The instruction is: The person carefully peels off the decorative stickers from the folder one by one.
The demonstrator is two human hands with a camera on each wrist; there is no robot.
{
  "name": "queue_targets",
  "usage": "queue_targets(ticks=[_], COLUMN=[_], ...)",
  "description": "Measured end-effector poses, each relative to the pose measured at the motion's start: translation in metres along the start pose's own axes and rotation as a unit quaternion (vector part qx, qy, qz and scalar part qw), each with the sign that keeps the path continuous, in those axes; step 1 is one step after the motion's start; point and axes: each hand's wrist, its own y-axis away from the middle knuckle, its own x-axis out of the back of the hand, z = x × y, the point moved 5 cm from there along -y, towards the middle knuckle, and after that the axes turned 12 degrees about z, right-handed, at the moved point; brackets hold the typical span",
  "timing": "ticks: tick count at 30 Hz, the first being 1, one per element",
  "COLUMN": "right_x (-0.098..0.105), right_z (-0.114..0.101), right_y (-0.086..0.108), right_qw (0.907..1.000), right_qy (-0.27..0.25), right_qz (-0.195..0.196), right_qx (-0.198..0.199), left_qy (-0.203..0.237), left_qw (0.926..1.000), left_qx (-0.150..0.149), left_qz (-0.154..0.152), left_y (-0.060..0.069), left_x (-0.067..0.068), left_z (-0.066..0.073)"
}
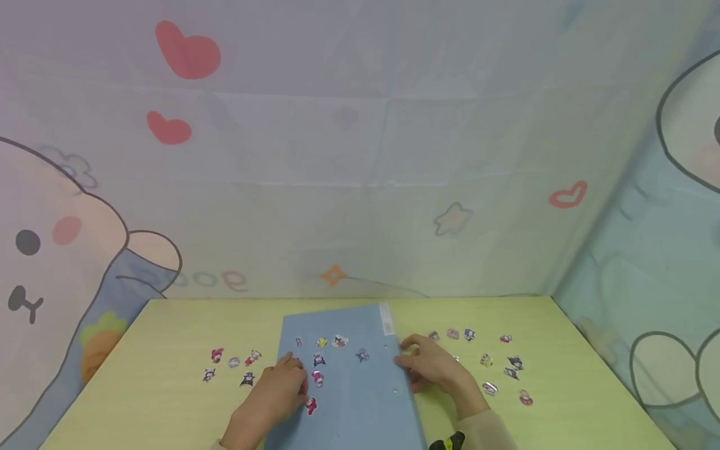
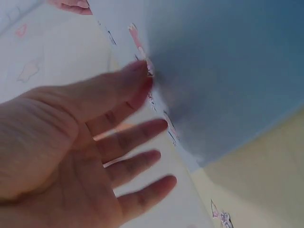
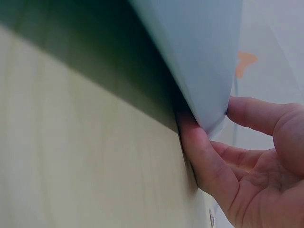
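Observation:
A blue folder (image 1: 365, 406) with a white label strip (image 1: 387, 319) lies between my hands in the head view. Small cartoon stickers are scattered on its cover, among them a red one (image 1: 311, 406) and a dark one (image 1: 319, 359). My left hand (image 1: 278, 387) rests at the cover's left side. In the left wrist view its thumb and index finger are close together beside a pink sticker (image 2: 135, 38), the other fingers loosely extended; no held sticker is clearly visible. With thumb above and fingers beneath, my right hand (image 3: 256, 166) pinches the folder's right edge, which stands off the table.
On the pale yellow table (image 1: 169, 331), more stickers lie left of the folder, such as a pink one (image 1: 217, 355), and several lie on the right, such as a pale one (image 1: 490, 388). A printed cloth backdrop (image 1: 337, 144) rises behind the table.

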Motion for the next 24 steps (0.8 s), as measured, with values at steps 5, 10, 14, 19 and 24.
queue_targets(ticks=[5,10,14,19,24], right_x=[0.0002,-0.0003,0.0001,0.0004,0.0], right_z=[-0.001,-0.0016,-0.0019,-0.0035,-0.0041], right_y=[-0.0008,-0.0003,0.0009,0.002,0.0023], right_qw=[1.0,1.0,1.0,1.0,0.9999], right_qy=[0.007,0.007,0.007,0.004,0.005], right_qz=[0.004,0.003,0.004,0.003,0.0], right_qx=[0.0,0.002,0.002,0.003,0.009], left_qy=[0.01,0.001,0.008,0.021,0.016], left_qw=[0.9999,1.0,1.0,0.9997,0.9998], left_qx=[0.007,0.0,0.0,-0.002,0.002], left_qz=[0.001,0.008,0.003,-0.009,-0.014], left_y=[-0.0007,-0.0007,-0.0011,-0.0015,-0.0015], left_x=[0.0015,0.0016,0.0013,0.0002,-0.0034], left_z=[0.0019,0.0035,0.0041,0.0059,0.0051])
